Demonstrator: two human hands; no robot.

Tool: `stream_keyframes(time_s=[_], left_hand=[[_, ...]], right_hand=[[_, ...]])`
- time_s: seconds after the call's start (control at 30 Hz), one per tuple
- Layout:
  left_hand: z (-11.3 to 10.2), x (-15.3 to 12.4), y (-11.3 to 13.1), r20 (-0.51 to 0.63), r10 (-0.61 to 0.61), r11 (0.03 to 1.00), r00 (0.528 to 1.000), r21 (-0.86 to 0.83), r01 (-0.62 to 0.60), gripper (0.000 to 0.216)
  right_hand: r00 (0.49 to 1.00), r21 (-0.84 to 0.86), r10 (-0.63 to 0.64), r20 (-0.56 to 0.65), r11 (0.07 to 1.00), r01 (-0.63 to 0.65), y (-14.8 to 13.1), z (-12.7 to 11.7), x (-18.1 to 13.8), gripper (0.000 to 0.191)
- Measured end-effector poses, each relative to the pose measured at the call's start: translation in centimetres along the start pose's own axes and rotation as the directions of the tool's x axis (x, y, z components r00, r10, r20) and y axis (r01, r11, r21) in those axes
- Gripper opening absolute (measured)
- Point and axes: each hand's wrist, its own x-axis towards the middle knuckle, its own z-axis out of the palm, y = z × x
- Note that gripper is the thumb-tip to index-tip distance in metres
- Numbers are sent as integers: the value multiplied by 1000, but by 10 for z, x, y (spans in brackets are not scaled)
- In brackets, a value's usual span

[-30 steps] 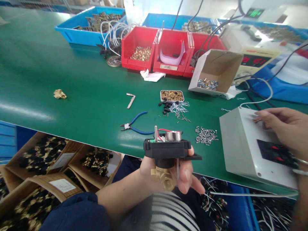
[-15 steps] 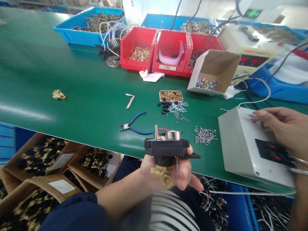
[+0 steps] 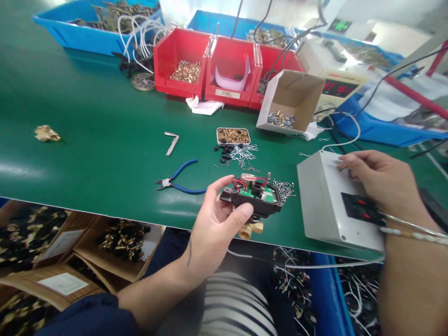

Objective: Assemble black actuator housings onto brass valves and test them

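Observation:
My left hand (image 3: 215,228) grips a motorized valve (image 3: 259,204) above the table's front edge, thumb on the near side. Its black housing is uncovered, showing a green circuit board, red wires and a round metal motor; the brass valve body (image 3: 251,230) hangs below. On the right, my right hand (image 3: 381,182) rests over a light grey control box (image 3: 318,200). Its thumb and fingers are closed at a small metal toggle switch (image 3: 341,164) on the box top, mostly covered by the fingers. Red-and-black terminals (image 3: 362,208) are on the box face.
Blue-handled cutters (image 3: 180,179) and a bent metal tool (image 3: 171,143) lie left of the valve. Screws (image 3: 284,187), clips (image 3: 243,152) and a brass-part tin (image 3: 233,136) lie beyond. Red bins (image 3: 180,87), a carton (image 3: 292,100) and a power supply (image 3: 338,88) stand behind.
The left hand has turned the valve so its circuit board faces me, with the thumb now in front. The right hand stays at the switch. The view has shifted right.

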Motion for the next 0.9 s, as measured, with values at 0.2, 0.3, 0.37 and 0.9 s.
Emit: stream_keyframes(time_s=[0.2, 0.3, 0.37, 0.9], left_hand=[[-4, 0, 7, 54, -68, 989, 996, 134, 60, 47], [-2, -1, 10, 34, -128, 984, 991, 130, 123, 46], [0, -2, 11, 25, -174, 981, 984, 91, 171, 46], [2, -3, 14, 97, -225, 974, 969, 14, 225, 48]], right_hand=[[998, 10, -60, 3, 998, 60, 6, 0, 1, 52], [996, 24, -90, 4, 996, 89, 6, 0, 1, 54], [994, 31, -108, 2, 994, 108, 6, 1, 1, 56], [988, 21, -152, -5, 988, 152, 9, -1, 0, 54]])
